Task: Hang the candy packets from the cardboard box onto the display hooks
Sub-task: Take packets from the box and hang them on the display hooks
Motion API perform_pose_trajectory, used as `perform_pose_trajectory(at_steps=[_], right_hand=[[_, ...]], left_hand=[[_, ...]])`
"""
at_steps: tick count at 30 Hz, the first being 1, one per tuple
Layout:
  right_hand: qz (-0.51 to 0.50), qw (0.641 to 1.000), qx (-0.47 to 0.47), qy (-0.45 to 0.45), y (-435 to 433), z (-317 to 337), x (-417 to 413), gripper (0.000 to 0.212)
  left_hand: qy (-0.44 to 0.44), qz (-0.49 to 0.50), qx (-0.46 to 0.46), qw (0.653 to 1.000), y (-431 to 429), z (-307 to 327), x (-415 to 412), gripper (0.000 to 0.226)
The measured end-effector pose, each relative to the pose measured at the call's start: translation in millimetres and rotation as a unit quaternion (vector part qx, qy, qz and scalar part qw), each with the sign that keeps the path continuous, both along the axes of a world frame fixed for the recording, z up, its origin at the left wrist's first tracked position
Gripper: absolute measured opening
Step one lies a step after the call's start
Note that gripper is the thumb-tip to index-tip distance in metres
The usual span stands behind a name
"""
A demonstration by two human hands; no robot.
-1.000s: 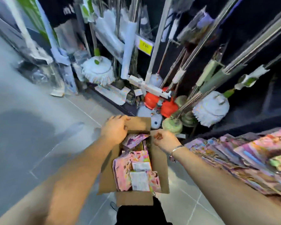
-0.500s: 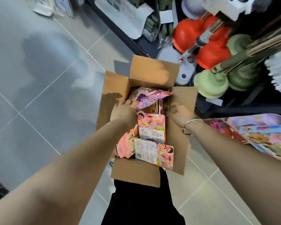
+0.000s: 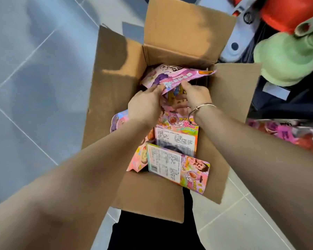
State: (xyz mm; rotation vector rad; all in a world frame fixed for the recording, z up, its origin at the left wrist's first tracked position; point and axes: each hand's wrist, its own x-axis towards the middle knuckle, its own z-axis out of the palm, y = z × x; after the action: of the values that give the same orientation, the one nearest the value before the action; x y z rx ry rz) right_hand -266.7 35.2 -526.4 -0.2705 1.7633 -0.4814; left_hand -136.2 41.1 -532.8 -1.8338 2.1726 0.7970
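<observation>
Two hands in the box [image 3: 114, 73]: what does each grip hold?

The right hand [image 3: 195, 95] has its fingers curled tight and pinches the near edge of the pink packet [image 3: 175, 76], which lies across the far end of the box. The left hand [image 3: 145, 105] touches that same edge with its forefinger. Its other fingers are tucked underneath, so I cannot tell whether that grip is closed on anything.

Anything between the hands?

Only a yellow packet [image 3: 173, 94], mostly covered by them, its print unreadable.

And the rest?

More packets [image 3: 177, 166] stand in the near half of the box, label sides up, partly hidden by the forearms. The box sits on the floor [image 3: 34, 87] with its flaps open.

What is cut off?

At the far right a green plunger [image 3: 285, 60] and a red plunger [image 3: 287, 11] run out of the picture. Nearer on the right lie blurred bright wrappers [image 3: 285, 132].
</observation>
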Motion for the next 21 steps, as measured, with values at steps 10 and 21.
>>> perform_pose_trajectory(at_steps=[10, 21], right_hand=[[-0.007, 0.998, -0.020, 0.053, 12, -14, 1, 0.005], [0.281, 0.949, -0.070, 0.125, 48, 139, -42, 0.022]], left_hand=[[0.016, -0.079, 0.033, 0.996, 12, 21, -4, 0.057], [-0.039, -0.359, -0.086, 0.929, -27, 158, -30, 0.084]])
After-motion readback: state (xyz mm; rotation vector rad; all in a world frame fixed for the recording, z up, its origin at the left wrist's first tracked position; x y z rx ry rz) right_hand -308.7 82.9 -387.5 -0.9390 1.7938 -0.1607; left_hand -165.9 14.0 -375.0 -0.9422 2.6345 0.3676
